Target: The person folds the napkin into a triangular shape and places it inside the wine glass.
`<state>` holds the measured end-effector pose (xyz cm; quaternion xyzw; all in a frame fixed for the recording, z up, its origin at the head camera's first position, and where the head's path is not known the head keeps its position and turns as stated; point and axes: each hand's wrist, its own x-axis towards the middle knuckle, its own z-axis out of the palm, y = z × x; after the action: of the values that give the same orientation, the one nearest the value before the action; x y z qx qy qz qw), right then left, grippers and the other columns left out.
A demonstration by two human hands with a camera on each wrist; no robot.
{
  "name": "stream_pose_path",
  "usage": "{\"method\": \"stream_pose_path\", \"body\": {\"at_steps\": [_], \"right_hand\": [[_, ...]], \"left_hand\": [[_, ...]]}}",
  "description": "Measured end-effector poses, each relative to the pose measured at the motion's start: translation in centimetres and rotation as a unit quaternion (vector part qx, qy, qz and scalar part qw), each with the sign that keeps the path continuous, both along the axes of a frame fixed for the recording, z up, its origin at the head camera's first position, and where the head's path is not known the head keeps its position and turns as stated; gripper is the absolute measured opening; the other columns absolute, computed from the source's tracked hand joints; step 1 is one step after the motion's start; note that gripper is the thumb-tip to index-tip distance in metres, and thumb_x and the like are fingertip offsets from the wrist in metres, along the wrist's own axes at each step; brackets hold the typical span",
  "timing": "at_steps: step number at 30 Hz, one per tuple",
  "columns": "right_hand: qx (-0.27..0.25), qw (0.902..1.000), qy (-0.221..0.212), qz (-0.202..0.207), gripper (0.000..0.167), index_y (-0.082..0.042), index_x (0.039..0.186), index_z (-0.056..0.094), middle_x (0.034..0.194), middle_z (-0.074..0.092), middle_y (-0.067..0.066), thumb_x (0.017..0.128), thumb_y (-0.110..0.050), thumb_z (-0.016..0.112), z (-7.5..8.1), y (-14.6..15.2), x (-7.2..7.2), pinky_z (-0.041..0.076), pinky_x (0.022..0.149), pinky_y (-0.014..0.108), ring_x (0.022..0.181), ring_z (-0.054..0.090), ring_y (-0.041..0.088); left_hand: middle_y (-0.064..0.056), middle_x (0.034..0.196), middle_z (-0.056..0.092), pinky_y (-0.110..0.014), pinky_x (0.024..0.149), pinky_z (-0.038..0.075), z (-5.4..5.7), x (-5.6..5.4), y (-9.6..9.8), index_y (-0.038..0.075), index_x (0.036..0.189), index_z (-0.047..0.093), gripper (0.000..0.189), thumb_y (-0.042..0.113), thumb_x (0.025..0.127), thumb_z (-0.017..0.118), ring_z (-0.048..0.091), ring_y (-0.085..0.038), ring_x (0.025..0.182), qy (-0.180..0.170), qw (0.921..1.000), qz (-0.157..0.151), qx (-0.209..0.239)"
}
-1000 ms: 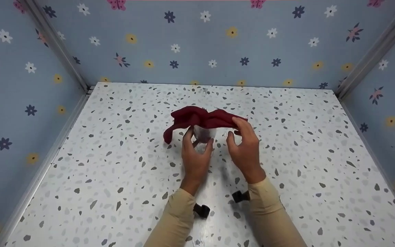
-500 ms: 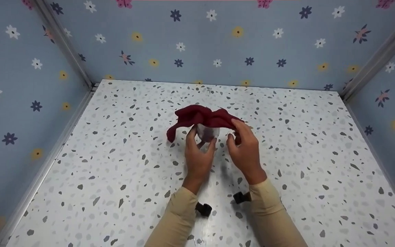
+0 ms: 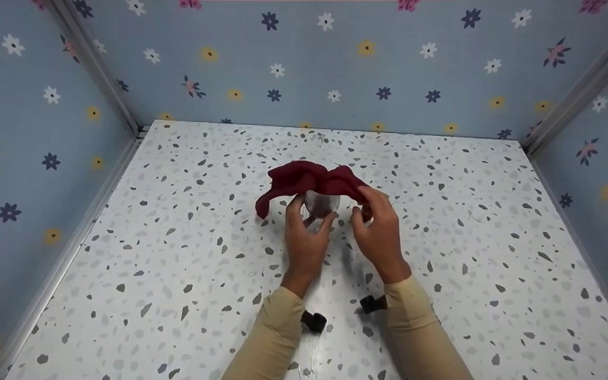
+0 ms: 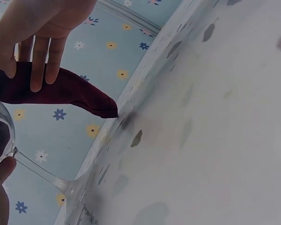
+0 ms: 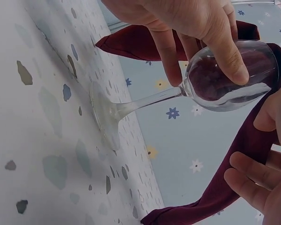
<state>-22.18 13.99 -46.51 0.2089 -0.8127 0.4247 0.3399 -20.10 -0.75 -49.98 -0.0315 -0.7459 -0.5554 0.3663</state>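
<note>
A clear wine glass (image 5: 225,96) stands upright on its foot on the table. Its bowl is held by my left hand (image 3: 306,245), thumb on the near side and fingers round the left. A dark red cloth (image 3: 298,177) lies bunched over the glass's mouth, and part of it shows dark inside the bowl. One end hangs down on the left, another on the right. At the right end my right hand (image 3: 380,232) holds the cloth between thumb and fingers, as the left wrist view also shows with the cloth (image 4: 61,86) against its fingers. The cloth partly hides the rim.
The speckled white table (image 3: 177,232) extends on all sides of the hands. Blue flowered panels (image 3: 304,63) close it off at the back and both sides, joined by metal corner posts. Small black mounts (image 3: 314,322) stick out from the wrists.
The right hand has drawn the cloth's right end slightly down and inward, so it slopes more. The left hand keeps its hold on the glass. The head view has shifted a little.
</note>
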Motion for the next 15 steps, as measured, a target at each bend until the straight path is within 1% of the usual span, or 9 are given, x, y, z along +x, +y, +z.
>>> {"method": "stream_pose_path", "body": {"at_steps": [4, 7, 9, 11, 14, 15], "right_hand": [[-0.014, 0.9999, 0.000, -0.003, 0.039, -0.001, 0.123, 0.066, 0.115, 0.064, 0.012, 0.087, 0.010, 0.061, -0.07, 0.24, -0.10, 0.047, 0.066, 0.024, 0.077, 0.059, 0.020], [-0.021, 0.9997, -0.001, -0.007, 0.036, -0.002, 0.120, 0.067, 0.112, 0.063, 0.011, 0.087, 0.010, 0.061, -0.15, 0.38, -0.21, 0.050, 0.063, 0.028, 0.073, 0.059, 0.019], [-0.024, 0.9997, -0.004, -0.009, 0.035, -0.002, 0.119, 0.068, 0.110, 0.063, 0.011, 0.086, 0.010, 0.061, -0.18, 0.44, -0.26, 0.052, 0.062, 0.033, 0.072, 0.059, 0.018], [-0.028, 0.9995, -0.004, -0.011, 0.035, -0.002, 0.118, 0.068, 0.109, 0.063, 0.010, 0.086, 0.010, 0.061, -0.18, 0.46, -0.29, 0.052, 0.061, 0.037, 0.072, 0.058, 0.018], [-0.028, 0.9994, -0.010, -0.017, 0.033, -0.002, 0.117, 0.069, 0.109, 0.062, 0.012, 0.086, 0.009, 0.061, -0.18, 0.50, -0.24, 0.053, 0.061, 0.038, 0.072, 0.058, 0.017], [-0.026, 0.9994, -0.013, -0.020, 0.032, -0.001, 0.116, 0.069, 0.109, 0.062, 0.012, 0.087, 0.009, 0.061, -0.17, 0.51, -0.19, 0.053, 0.061, 0.038, 0.072, 0.058, 0.017]], "left_hand": [[-0.011, 0.135, 0.054, -0.036, 0.093, 0.052, -0.06, -0.11, 0.03, 0.005, 0.140, 0.047, 0.071, 0.027, 0.084, 0.084, 0.052, -0.022, 0.127, 0.011, 0.9999, 0.002, -0.007], [-0.010, 0.134, 0.053, -0.031, 0.091, 0.053, -0.02, -0.11, -0.02, 0.006, 0.139, 0.047, 0.070, 0.029, 0.084, 0.084, 0.052, -0.021, 0.126, 0.009, 0.9999, -0.005, 0.000], [-0.009, 0.134, 0.053, -0.030, 0.091, 0.053, 0.01, -0.09, -0.08, 0.007, 0.139, 0.047, 0.070, 0.031, 0.084, 0.083, 0.052, -0.019, 0.125, 0.003, 1.0000, -0.006, 0.001], [-0.008, 0.135, 0.052, -0.031, 0.091, 0.053, -0.05, -0.07, -0.15, 0.008, 0.140, 0.046, 0.071, 0.032, 0.084, 0.083, 0.052, -0.019, 0.126, -0.001, 1.0000, -0.005, -0.001], [-0.008, 0.135, 0.053, -0.037, 0.093, 0.052, -0.28, -0.05, -0.30, 0.008, 0.141, 0.046, 0.071, 0.033, 0.085, 0.082, 0.051, -0.019, 0.126, -0.001, 0.9998, 0.006, -0.019], [-0.008, 0.135, 0.052, -0.038, 0.091, 0.053, -0.34, -0.02, -0.35, 0.008, 0.141, 0.046, 0.070, 0.032, 0.085, 0.082, 0.052, -0.019, 0.126, 0.002, 0.9997, 0.007, -0.022]]}}
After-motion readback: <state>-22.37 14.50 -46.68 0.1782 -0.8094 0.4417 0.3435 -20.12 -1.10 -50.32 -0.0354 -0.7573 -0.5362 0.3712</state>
